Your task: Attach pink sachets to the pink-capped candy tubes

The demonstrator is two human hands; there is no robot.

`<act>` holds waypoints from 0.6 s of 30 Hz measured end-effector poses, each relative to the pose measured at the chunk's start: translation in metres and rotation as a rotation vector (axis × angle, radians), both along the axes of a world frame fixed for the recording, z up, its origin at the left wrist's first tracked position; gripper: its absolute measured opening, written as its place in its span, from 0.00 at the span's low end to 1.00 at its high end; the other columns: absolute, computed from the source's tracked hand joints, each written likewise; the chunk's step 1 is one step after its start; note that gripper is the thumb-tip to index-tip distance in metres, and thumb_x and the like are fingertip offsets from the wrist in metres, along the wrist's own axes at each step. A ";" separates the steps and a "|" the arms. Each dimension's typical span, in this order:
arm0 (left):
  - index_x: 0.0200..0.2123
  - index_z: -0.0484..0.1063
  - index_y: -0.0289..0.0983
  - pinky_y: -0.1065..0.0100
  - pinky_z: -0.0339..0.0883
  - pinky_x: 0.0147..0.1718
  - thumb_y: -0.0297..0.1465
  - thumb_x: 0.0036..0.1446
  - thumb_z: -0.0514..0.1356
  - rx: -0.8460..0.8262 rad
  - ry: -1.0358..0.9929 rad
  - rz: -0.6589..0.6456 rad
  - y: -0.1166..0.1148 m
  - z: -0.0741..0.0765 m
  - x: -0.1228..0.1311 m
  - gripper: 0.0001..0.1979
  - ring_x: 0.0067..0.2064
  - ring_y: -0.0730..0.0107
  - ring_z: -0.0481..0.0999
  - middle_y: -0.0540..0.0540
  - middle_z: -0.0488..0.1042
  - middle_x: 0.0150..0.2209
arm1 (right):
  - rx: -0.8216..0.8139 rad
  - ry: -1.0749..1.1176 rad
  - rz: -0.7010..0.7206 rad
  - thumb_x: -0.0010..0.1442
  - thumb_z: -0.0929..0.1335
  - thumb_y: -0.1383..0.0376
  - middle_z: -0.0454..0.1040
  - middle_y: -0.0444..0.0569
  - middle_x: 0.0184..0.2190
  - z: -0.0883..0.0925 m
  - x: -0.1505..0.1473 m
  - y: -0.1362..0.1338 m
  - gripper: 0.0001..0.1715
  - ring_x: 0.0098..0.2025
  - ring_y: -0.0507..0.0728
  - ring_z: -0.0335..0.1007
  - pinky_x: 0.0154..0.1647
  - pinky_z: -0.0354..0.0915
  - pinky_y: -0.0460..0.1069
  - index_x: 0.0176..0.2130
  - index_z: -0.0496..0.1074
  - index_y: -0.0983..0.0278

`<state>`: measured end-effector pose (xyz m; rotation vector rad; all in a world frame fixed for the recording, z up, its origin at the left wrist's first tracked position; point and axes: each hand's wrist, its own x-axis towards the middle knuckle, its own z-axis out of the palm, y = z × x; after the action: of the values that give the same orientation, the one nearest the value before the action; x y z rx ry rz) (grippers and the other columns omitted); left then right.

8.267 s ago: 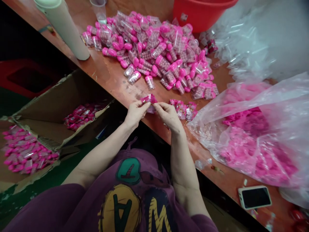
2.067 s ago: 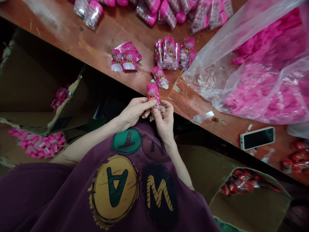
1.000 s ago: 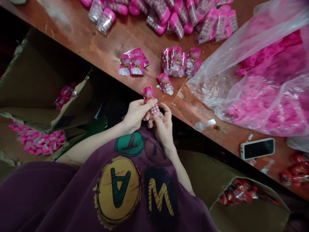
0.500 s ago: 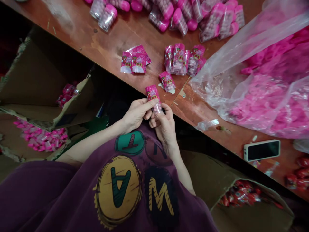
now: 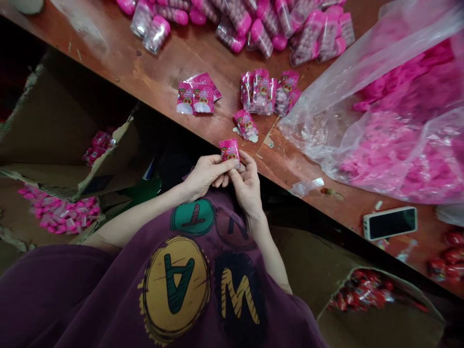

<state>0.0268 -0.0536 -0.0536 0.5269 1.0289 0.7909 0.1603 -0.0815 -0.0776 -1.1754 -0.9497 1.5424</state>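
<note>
Between my two hands is a small pink candy packet (image 5: pixel 229 150), held upright just off the table's front edge. My left hand (image 5: pixel 205 176) pinches its lower left side, thumb across the front. At the lower right, my right hand (image 5: pixel 248 183) grips it with thumb and fingers, hiding the packet's bottom. A similar filled packet (image 5: pixel 245 124) lies on the table just beyond. Behind it several filled packets (image 5: pixel 259 92) are bunched together. Flat pink wrappers (image 5: pixel 195 96) lie to the left.
Clear tubes with pink caps (image 5: pixel 235 24) lie along the back of the wooden table (image 5: pixel 152 72). A plastic bag of pink pieces (image 5: pixel 398 145) fills the right. A phone (image 5: pixel 390 223) rests near the edge. Cardboard boxes (image 5: pixel 61 130) stand below, one with red packets (image 5: pixel 362 292).
The packet's lower part, with pink balls showing earlier, is now covered by my fingers. Both hands still hold it. The view has shifted slightly.
</note>
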 end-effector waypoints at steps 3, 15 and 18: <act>0.29 0.74 0.32 0.75 0.50 0.16 0.43 0.61 0.69 0.018 -0.033 -0.039 0.006 0.003 0.000 0.19 0.17 0.83 0.63 0.50 0.71 0.20 | 0.030 -0.081 0.015 0.66 0.72 0.54 0.79 0.45 0.41 0.008 0.006 0.012 0.28 0.29 0.50 0.74 0.31 0.74 0.48 0.61 0.63 0.54; 0.44 0.78 0.33 0.72 0.53 0.18 0.38 0.64 0.63 0.195 0.343 0.345 0.049 0.003 -0.053 0.13 0.18 0.81 0.64 0.46 0.80 0.33 | 0.527 -1.203 -0.150 0.72 0.63 0.56 0.77 0.49 0.32 0.040 0.006 0.107 0.29 0.33 0.60 0.75 0.40 0.74 0.57 0.67 0.63 0.64; 0.53 0.78 0.36 0.70 0.63 0.28 0.33 0.67 0.60 0.401 0.813 0.307 0.062 -0.004 -0.073 0.15 0.26 0.71 0.73 0.45 0.80 0.34 | 0.668 -1.178 0.064 0.74 0.59 0.60 0.78 0.56 0.44 0.036 -0.032 0.115 0.22 0.44 0.61 0.77 0.48 0.74 0.57 0.61 0.70 0.64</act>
<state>-0.0461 0.0089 -0.0576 1.1045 1.7382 1.0982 0.1286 0.0336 -0.0417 -1.4972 -2.0534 0.3294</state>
